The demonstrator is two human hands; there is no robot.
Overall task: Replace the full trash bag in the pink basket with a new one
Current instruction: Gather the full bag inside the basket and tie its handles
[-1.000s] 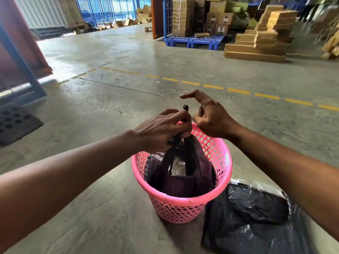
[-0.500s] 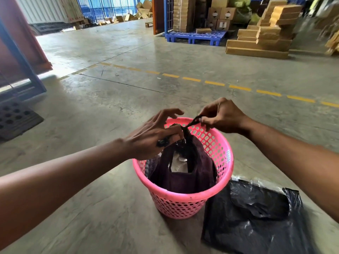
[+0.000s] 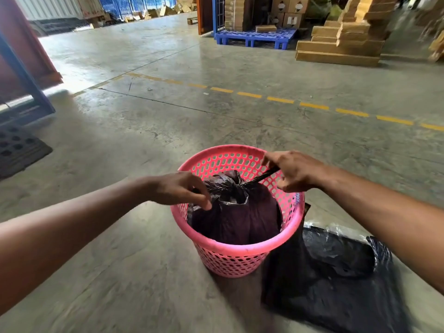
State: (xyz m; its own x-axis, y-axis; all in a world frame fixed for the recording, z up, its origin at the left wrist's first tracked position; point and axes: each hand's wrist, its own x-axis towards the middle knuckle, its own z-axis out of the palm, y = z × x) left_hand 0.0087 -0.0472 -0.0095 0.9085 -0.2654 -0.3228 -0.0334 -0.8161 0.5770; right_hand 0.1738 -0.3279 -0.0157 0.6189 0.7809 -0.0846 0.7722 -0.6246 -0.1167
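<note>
A pink perforated basket (image 3: 240, 253) stands on the concrete floor in front of me. Inside it sits a full dark trash bag (image 3: 237, 217), its top gathered into a knot. My right hand (image 3: 293, 171) is over the basket's right rim, pinching one twisted end of the bag and holding it taut. My left hand (image 3: 177, 188) is at the left rim, its fingers closed on the bag's other end. A flat black new bag (image 3: 336, 280) lies on the floor just right of the basket.
A dashed yellow line (image 3: 283, 100) crosses the floor beyond the basket. A blue pallet (image 3: 254, 37) and stacked cardboard boxes (image 3: 346, 42) stand at the back. A blue frame (image 3: 26, 80) and a black perforated mat (image 3: 16, 147) are at the left.
My hands have moved apart, left hand leftward and right hand rightward. The bag's two ends have pulled into a tight knot, and the bag top has dropped lower in the basket.
</note>
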